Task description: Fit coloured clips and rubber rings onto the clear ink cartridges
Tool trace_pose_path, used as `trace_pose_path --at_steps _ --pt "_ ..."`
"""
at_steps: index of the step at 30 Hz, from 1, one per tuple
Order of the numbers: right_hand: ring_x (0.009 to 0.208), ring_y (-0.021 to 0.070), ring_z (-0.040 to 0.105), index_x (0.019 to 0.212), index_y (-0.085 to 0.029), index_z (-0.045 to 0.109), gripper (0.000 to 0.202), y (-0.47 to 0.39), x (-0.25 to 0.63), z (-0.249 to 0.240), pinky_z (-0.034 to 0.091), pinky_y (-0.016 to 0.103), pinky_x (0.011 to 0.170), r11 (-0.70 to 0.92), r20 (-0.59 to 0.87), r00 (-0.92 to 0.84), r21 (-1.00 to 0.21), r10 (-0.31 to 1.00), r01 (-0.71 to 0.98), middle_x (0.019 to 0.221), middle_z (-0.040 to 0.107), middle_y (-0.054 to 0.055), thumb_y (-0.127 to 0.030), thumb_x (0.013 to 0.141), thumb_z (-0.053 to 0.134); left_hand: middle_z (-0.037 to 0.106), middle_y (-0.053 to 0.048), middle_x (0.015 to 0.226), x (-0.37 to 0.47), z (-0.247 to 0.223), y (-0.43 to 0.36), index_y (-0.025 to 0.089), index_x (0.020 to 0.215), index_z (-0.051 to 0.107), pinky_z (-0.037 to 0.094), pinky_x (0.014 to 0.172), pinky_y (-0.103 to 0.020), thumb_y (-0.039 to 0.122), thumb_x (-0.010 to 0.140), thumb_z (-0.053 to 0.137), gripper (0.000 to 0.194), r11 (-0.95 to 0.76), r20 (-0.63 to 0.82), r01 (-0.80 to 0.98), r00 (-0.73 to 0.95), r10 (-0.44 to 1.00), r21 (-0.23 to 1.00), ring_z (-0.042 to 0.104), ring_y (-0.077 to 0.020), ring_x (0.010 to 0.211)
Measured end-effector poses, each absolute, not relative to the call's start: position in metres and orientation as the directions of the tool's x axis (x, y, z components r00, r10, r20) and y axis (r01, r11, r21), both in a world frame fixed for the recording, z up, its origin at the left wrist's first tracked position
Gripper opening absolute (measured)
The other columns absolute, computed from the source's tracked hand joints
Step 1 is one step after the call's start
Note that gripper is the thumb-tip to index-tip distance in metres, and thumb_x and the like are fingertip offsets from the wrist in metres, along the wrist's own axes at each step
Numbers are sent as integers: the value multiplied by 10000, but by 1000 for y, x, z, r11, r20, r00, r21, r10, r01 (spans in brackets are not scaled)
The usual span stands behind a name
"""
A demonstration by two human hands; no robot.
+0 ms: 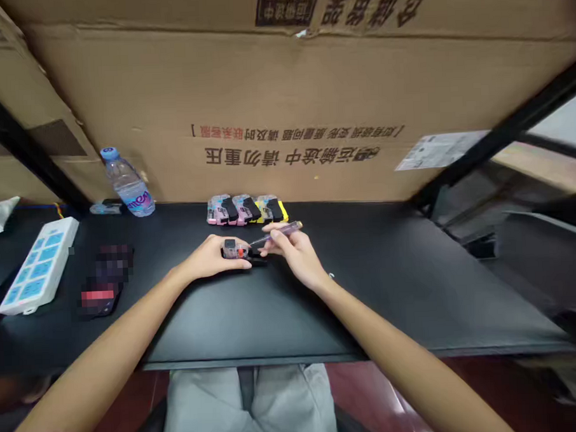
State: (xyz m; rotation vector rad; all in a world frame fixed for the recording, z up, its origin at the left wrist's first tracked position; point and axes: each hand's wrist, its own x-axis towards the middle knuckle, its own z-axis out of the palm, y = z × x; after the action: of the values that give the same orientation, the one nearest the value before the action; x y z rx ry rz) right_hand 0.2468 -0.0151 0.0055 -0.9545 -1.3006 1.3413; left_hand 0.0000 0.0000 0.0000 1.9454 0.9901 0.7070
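My left hand (208,258) is closed around a small clear-and-black plastic device (232,249) with an orange-red spot on it, just above the dark table. In my right hand (295,257) is a slim screwdriver (289,228) with a see-through purplish handle and a yellowish end. Its thin shaft slants down to the left, with the tip at or close to the device; contact cannot be made out. Behind my hands, several similar plastic devices stand in a row: two pink-edged ones (218,211) and a yellow-edged one (267,210).
A water bottle (130,184) stands at the back left beside a small clear object (107,208). Nearer lie a white power strip (41,265) and a phone (107,280). A cardboard sheet (282,82) walls the back. A tiny white piece (331,275) lies right of my right hand.
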Motion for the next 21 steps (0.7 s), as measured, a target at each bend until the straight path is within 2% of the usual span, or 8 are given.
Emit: trace_pose_path --at_steps 5,13,21 --pt "687 213 772 943 -180 733 590 -14 246 5 692 403 772 127 134 -104 -989 985 -71 770 732 36 -754 827 806 841 -53 1013 -2 0 0 162 1184 823 573 866 -308 518 812 889 520 -343 105 372 533 840 862 756 -217 881" --pt "691 207 782 1002 -175 711 608 -14 242 -1 693 365 730 107 118 -135 -991 984 -85 802 747 49 -753 838 795 846 -62 1024 -1 -1 1 155 1175 825 583 882 -323 511 795 900 526 -343 112 367 524 844 865 770 -231 898" --pt "672 204 769 953 -179 706 592 -15 241 3 695 375 713 166 164 -164 -986 973 -1 808 765 66 -753 835 795 846 -71 1036 -1 -1 1 149 1183 823 597 888 -332 489 793 908 524 -340 114 349 531 839 873 777 -239 906"
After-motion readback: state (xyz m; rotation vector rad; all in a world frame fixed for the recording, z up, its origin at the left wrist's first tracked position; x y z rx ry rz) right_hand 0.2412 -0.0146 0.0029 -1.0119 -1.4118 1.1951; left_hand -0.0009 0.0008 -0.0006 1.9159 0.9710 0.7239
